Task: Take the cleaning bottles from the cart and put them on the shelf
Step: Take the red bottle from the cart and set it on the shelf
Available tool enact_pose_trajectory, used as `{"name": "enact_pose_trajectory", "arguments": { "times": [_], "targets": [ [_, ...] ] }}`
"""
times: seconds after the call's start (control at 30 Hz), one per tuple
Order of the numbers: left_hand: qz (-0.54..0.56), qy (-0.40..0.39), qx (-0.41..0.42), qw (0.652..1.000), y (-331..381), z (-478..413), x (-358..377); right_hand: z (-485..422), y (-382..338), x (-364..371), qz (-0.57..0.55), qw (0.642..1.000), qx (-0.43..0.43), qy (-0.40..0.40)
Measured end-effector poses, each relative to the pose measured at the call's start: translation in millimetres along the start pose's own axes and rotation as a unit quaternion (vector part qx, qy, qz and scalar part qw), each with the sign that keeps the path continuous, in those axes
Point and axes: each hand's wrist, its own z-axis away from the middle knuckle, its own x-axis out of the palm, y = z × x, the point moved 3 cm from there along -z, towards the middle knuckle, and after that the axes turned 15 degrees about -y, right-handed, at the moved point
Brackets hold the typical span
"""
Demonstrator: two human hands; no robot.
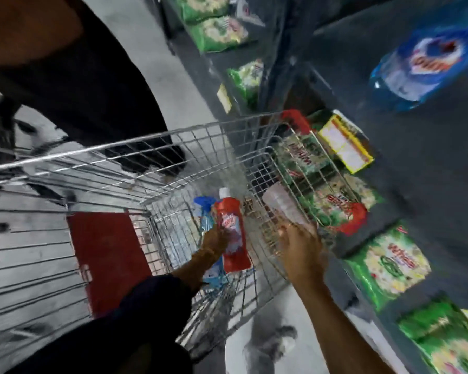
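Red bottle [233, 238] with white cap, standing near upright low in the wire cart [97, 157]; left hand [214, 240] reaching down from a dark sleeve [146, 300], fingers curled around its left side; blue bottle [204, 211] just behind, touching the red one; right hand [301, 248] over the cart's right wall, fingers closed on the base of a pale clear bottle [283, 206], tilted away; dark shelf [430, 184] right, stacked with green packets [389, 265]; heavy blur, labels unreadable.
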Motion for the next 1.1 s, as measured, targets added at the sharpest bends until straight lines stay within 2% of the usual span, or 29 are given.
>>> {"name": "enact_pose_trajectory", "arguments": {
  "times": [0.07,0.17,0.23,0.3,0.37,0.47,0.53,0.7,0.83,0.87,0.9,0.93,1.0,1.07,1.1],
  "targets": [
    [0.000,0.023,-0.027,0.999,1,-26,8,-3,-2,1,0.028,1.000,0.008,-0.001],
    [-0.062,0.047,-0.074,0.994,7,-45,15,4,-5,-6,0.028,0.999,0.009,0.022],
    [-0.024,0.072,-0.079,0.994,8,-53,17,5,-7,-6,0.034,0.999,0.003,0.019],
    [0.089,0.087,-0.060,0.990,9,-56,21,6,-8,-7,0.023,0.999,-0.003,0.027],
    [0.137,0.096,-0.046,0.985,8,-60,29,6,-9,-8,0.019,0.999,-0.004,0.035],
    [0.132,0.085,-0.024,0.987,17,-60,27,4,-9,-7,0.023,0.999,-0.005,0.043],
    [0.083,0.052,-0.011,0.995,28,-54,20,2,-8,-7,0.020,0.999,-0.005,0.050],
    [0.023,0.011,0.101,0.995,61,-10,-3,1,-4,-2,0.004,1.000,-0.008,0.025],
    [0.035,0.007,0.210,0.977,105,62,-28,10,-6,-10,-0.024,0.999,-0.041,0.016],
    [0.036,0.008,0.233,0.972,118,82,-33,14,-9,-17,-0.069,0.996,-0.055,0.004],
    [0.040,0.003,0.252,0.967,130,102,-37,19,-11,-24,-0.162,0.985,-0.062,-0.017],
    [0.050,-0.006,0.269,0.962,142,121,-40,24,-15,-31,-0.286,0.953,-0.084,-0.057],
    [0.069,-0.026,0.313,0.947,165,160,-43,41,-14,-48,-0.488,0.858,-0.130,-0.093],
    [0.074,-0.048,0.352,0.932,184,196,-38,64,-5,-60,-0.629,0.752,-0.156,-0.124],
    [0.078,-0.062,0.365,0.926,192,212,-33,74,-2,-67,-0.661,0.724,-0.152,-0.126]
  ]
}}
